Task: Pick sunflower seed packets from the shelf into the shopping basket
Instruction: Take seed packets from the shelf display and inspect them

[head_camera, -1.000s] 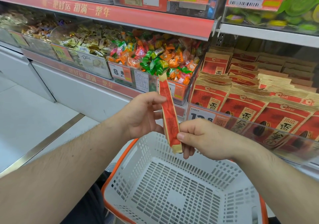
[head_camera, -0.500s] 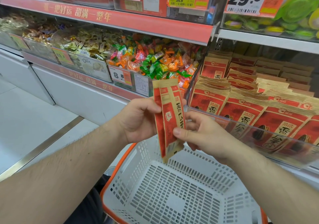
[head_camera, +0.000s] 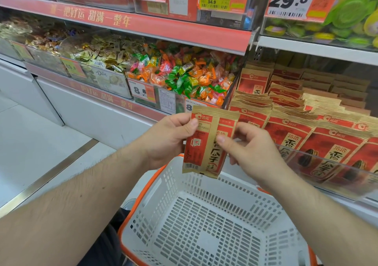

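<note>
From where I sit, the biggest thing in view is the shelf (head_camera: 319,50), its lower tier packed with rows of red-and-gold sunflower seed packets (head_camera: 286,130) off to my right, behind a clear front lip. Below them, close to me, sits the white shopping basket (head_camera: 204,224) with its orange rim — nothing shows inside it yet. Both forearms reach in over it. My left hand (head_camera: 163,140) pinches the upper left edge of 2 overlapped packets (head_camera: 206,145), thumb on the front; my right hand (head_camera: 251,153) pinches the right side with thumb and forefinger, the other fingers loosely curled behind. The pair hangs upright, long axis near vertical, bottom corner just above the basket's far wall. So the relation that matters is simple, I judge — the packets lie straight above the basket's far edge, between both hands, and the drop point is down and toward me. Neither hand is clearly nearer; either could lower them in.
</note>
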Available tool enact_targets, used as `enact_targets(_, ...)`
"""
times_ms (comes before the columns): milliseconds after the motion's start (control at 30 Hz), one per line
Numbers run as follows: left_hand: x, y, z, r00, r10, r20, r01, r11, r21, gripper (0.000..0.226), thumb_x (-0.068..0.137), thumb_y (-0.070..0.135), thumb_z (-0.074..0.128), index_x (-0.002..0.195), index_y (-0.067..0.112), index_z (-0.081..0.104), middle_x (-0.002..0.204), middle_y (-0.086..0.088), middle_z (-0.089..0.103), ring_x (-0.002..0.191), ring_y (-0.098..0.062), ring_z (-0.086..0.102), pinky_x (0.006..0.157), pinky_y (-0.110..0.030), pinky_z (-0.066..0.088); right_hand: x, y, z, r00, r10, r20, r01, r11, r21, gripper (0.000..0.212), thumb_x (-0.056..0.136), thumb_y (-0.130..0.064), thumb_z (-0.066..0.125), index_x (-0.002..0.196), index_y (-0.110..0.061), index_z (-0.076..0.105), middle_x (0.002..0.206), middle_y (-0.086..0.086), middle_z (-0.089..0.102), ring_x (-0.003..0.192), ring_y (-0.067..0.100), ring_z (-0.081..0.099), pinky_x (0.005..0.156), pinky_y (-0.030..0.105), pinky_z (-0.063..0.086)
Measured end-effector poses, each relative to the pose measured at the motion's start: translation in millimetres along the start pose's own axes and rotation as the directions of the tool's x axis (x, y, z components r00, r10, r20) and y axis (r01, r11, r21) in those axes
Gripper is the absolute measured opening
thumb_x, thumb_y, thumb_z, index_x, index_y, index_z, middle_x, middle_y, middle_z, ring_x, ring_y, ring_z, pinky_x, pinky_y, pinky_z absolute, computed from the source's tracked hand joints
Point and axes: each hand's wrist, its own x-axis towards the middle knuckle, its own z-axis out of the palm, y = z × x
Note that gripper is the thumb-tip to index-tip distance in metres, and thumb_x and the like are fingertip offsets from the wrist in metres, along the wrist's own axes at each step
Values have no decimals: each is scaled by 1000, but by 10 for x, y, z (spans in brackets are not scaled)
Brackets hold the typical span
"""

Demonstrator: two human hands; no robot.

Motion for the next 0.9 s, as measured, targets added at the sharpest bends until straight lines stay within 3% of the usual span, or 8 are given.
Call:
enact_targets(100,-7,5,-32,999,35,39,-41,986,162,38,90,28,57,118,5,67,119,-21,69,110,-32,67,97,-45,55,-10,-34,-60,1000,-26,-19,27,998,65,18,90,-5,67,85,-22,70,67,-6,71,50,10,59,50,20,47)
enact_targets(200,-14,63,-125,989,112,96,-139,927,347,18,85,29,69,100,27,79,107,4,75,103,-14,69,90,-26,55,-28,2,-39,1000,-12,-5,12,999,31,21,86,-2,71,84,-22,75,68,5,73,58,14,66,57,29,55)
enact_targets(367,-32,79,-199,972,135,192,-208,876,436,32,78,22,67,97,46,77,105,20,72,107,-4,65,94,-21,49,-35,16,-25,1000,-23,11,23,998,52,31,83,6,71,87,-24,78,85,-6,77,69,11,68,69,28,60)
enact_targets(500,-40,98,-181,970,139,198,-213,878,429,32,77,22,67,98,44,77,105,21,71,106,-3,65,93,-20,49,-22,31,-25,999,-32,-2,32,999,43,31,83,6,71,88,-24,78,91,-5,78,74,14,71,73,30,60)
enact_targets(700,-50,87,-215,976,120,181,-194,857,478,38,80,27,76,112,48,71,115,14,71,114,-10,64,102,-38,50,-28,38,-27,999,-23,-28,24,999,24,27,86,1,70,85,-25,77,78,1,77,69,15,71,70,32,59)
enact_targets(800,-47,84,-188,983,71,172,-146,866,479,33,81,27,76,111,38,70,109,15,74,107,-5,67,90,-26,53,-18,14,-40,999,-1,-53,7,995,104,16,91,-4,65,82,-13,74,72,14,74,66,24,70,66,38,58)
enact_targets(900,-58,93,-132,988,18,152,-74,927,368,31,78,22,67,109,23,67,101,10,76,98,-10,72,76,-24,58,-18,-51,-63,999,24,-41,-15,980,200,13,94,-8,60,86,-8,71,75,20,71,58,18,64,58,31,52)
